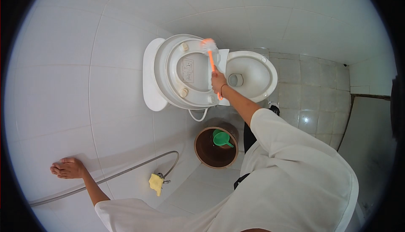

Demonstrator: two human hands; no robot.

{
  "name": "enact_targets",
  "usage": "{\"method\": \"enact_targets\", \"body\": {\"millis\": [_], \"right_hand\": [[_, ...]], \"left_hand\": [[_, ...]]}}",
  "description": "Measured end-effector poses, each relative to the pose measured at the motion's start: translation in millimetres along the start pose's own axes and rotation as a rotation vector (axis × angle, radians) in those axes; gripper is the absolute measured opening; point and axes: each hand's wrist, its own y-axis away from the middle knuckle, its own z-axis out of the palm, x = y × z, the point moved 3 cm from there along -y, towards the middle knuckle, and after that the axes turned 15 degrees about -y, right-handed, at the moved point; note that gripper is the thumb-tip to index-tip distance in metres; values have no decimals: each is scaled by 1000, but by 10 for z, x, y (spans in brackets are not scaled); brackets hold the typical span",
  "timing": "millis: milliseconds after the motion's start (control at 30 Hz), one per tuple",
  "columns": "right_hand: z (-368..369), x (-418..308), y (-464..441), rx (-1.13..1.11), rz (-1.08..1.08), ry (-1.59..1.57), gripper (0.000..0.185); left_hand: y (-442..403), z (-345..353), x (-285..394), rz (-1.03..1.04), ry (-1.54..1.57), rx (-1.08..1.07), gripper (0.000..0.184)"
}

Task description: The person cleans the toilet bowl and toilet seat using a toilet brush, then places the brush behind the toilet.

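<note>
My right hand (218, 83) is closed around the orange handle of a toilet brush (211, 58). The brush head, white and orange bristles slightly blurred, is over the upper edge of the raised toilet seat (172, 65); whether it touches cannot be made out. Behind that seat stands the raised lid, with a printed label showing through the seat's opening. The open toilet bowl (274, 77) lies just right of my hand. Far to the left, my left hand (68, 168) rests on the tiled wall with its fingers stretched out, holding nothing.
Below the toilet stands a brown bucket (196, 150) with a green dipper (221, 139) in it. A yellow cloth (156, 184) hangs at a wall tap, near a grey flexible hose (122, 173). Floor tiles (310, 101) extend right toward a door (367, 126).
</note>
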Motion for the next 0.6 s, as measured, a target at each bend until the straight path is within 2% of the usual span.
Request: {"method": "enact_targets", "body": {"millis": [67,200,300,433,533,600], "right_hand": [[-99,11,-32,-9,96,-31,49],[137,-284,549,-80,-46,8,49],[302,-377,787,-142,14,-21,49],[86,-79,179,6,-193,132,48],[-181,-13,1,3,96,-11,47],[-189,-29,56,-11,89,-34,47]], "left_hand": [[27,33,-28,-3,-3,-8,50],[24,-8,-20,8,-23,-19,50],[-16,-74,34,7,-24,-24,50],[26,-4,1,2,12,-4,50],[15,8,-7,4,9,-13,50],[29,-3,-11,0,-7,-24,50]]}}
